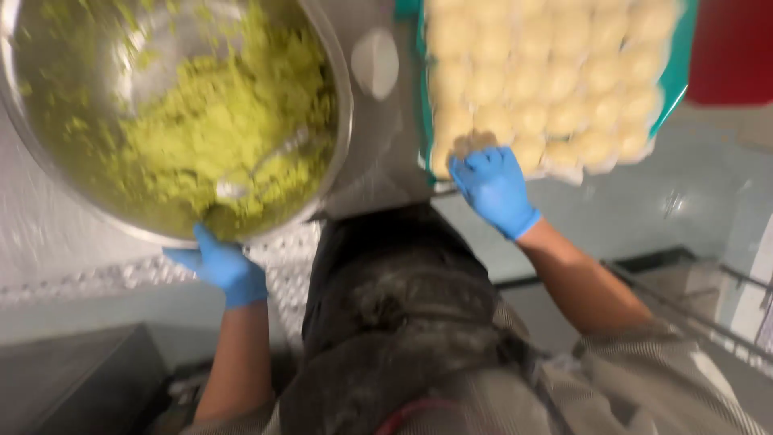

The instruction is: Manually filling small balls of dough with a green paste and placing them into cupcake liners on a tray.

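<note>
My left hand (221,266) grips the near rim of the bowl (338,121) of green mash; my right hand (493,187) closes around a dough ball (473,142) at the tray (675,80) corner. The bowl (held one-handed) could tip and spill.

Steel worktop (378,153) is reflecting dull light at centre. Pale grey floor (644,201) is showing on the right, crossed by a dark bar (644,262). Red surface (733,48) is sitting far right. A dark box-like unit (72,379) is standing near left.
</note>
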